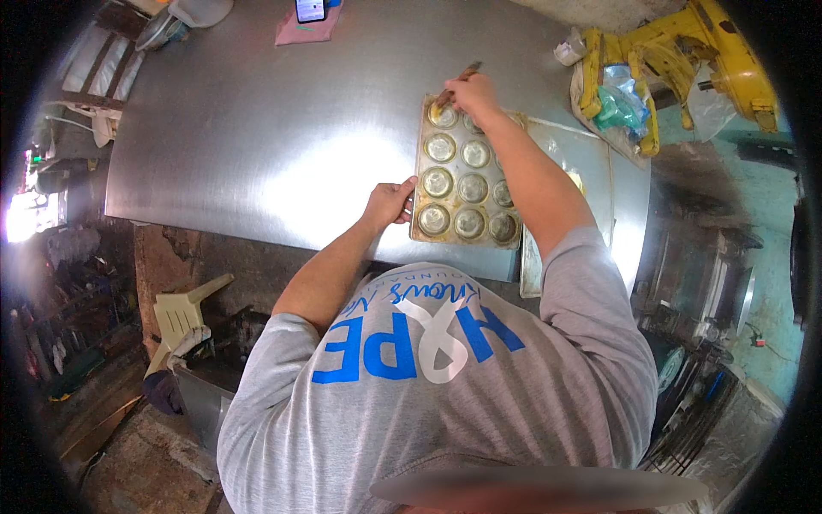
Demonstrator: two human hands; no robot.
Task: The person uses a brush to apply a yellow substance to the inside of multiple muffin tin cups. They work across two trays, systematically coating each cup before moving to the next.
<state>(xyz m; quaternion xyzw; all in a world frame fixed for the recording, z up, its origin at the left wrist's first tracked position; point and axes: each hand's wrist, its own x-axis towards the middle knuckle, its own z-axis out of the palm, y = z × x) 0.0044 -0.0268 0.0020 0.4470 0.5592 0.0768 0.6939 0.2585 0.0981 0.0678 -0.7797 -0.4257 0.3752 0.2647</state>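
A metal muffin tin (457, 168) with several round cups lies on the stainless steel table, a little right of centre. My left hand (389, 202) grips its left edge, thumb near the rim and fingers lower down. In my right hand (474, 96) is a brush (444, 99) with a brown handle. Its bristles are down in the far left cup (443, 117), where something yellowish shows. The cups look shiny inside. My right hand and forearm cover part of the far right cups.
Flat metal trays (565, 154) lie right of the tin, under my right arm. A yellow machine (719, 58) with plastic bags (620, 106) stands at the far right, beside a small container (569, 48). A phone (311, 9) rests on a pink cloth (307, 33) on the steel table (212, 141).
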